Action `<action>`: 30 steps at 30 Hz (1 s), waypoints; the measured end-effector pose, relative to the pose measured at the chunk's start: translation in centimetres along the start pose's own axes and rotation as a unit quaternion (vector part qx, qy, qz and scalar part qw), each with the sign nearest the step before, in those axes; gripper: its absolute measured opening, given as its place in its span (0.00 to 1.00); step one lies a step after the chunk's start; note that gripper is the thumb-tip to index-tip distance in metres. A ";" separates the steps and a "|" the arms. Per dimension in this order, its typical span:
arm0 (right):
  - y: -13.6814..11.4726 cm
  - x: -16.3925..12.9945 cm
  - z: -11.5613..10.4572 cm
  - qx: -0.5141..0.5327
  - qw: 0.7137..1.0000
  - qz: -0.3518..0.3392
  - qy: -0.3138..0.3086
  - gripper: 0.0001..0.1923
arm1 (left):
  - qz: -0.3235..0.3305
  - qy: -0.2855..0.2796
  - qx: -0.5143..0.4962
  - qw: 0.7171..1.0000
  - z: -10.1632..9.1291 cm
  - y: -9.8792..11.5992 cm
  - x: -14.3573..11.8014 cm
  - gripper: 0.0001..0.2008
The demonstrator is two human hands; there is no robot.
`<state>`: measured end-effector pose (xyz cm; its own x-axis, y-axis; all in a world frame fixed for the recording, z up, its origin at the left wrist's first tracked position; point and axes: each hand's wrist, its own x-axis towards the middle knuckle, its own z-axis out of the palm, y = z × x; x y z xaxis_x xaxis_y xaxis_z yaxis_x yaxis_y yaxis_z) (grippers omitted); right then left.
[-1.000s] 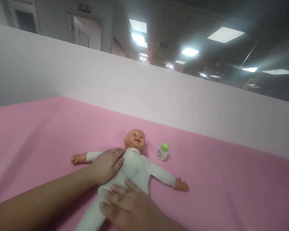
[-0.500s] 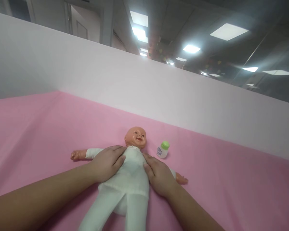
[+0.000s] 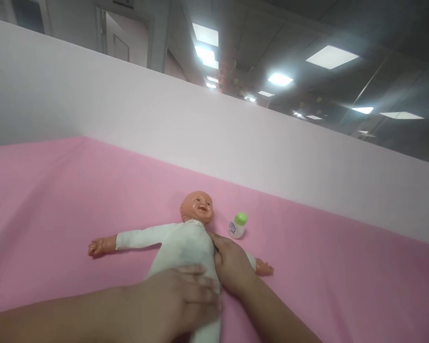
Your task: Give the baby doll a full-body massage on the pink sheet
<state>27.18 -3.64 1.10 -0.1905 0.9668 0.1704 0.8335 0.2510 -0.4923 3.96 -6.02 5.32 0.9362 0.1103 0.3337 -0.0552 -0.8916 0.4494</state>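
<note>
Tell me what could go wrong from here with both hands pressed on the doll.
The small bottle stands upright just beyond the right hand, so a sweep of that hand might tip it. The left hand lies flat across the doll, and a push could drag the pink sheet into folds.

So the whole surface is covered in a smooth pink sheet (image 3: 343, 286), running up to a plain white wall panel (image 3: 236, 143) at the far edge. Lying on it face up is a baby doll (image 3: 186, 243) in a white suit, head toward the far side, arms spread out to the left and right. Just to the right of its head there's a little white bottle (image 3: 237, 226) with a green cap, standing on the sheet, near the doll but not touching it.
</note>
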 end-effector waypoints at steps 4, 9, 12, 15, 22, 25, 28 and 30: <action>-0.2 0.0 0.0 0.012 1.000 -0.013 -0.011 0.35 | -0.082 -0.013 0.043 0.996 -0.5 -2.9 -0.6 0.39; -0.1 -0.1 0.2 0.028 0.999 -0.039 0.014 0.39 | -0.146 0.041 0.090 0.984 -0.1 -7.0 -1.8 0.36; -0.1 -0.1 0.3 0.022 0.999 -0.034 0.015 0.39 | -0.192 0.101 0.111 0.970 0.2 -8.8 -2.4 0.33; 0.2 0.0 0.4 0.011 0.999 -0.032 0.010 0.38 | -0.264 0.181 0.101 0.942 0.2 -9.8 -2.5 0.27; 0.1 -1.7 1.1 0.039 0.974 -0.181 0.128 0.23 | -0.343 0.234 0.059 0.908 0.1 -10.4 -2.0 0.21; -2.0 -3.0 2.2 0.029 0.942 -0.334 0.032 0.20 | -0.348 0.229 0.053 0.908 0.2 -10.3 -2.0 0.22; -3.9 -3.7 3.7 -0.002 0.905 -0.415 -0.094 0.19 | -0.343 0.238 0.041 0.908 0.2 -10.4 -2.1 0.22; -4.6 -3.9 4.2 -0.014 0.908 -0.402 -0.120 0.20 | -0.340 0.244 0.037 0.907 0.2 -10.5 -2.2 0.22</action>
<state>21.88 -8.33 -0.89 -0.8475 0.4555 0.2727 0.3877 0.8819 -0.2681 2.57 3.04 -0.33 0.4787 0.8118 0.3345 0.5186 -0.5689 0.6383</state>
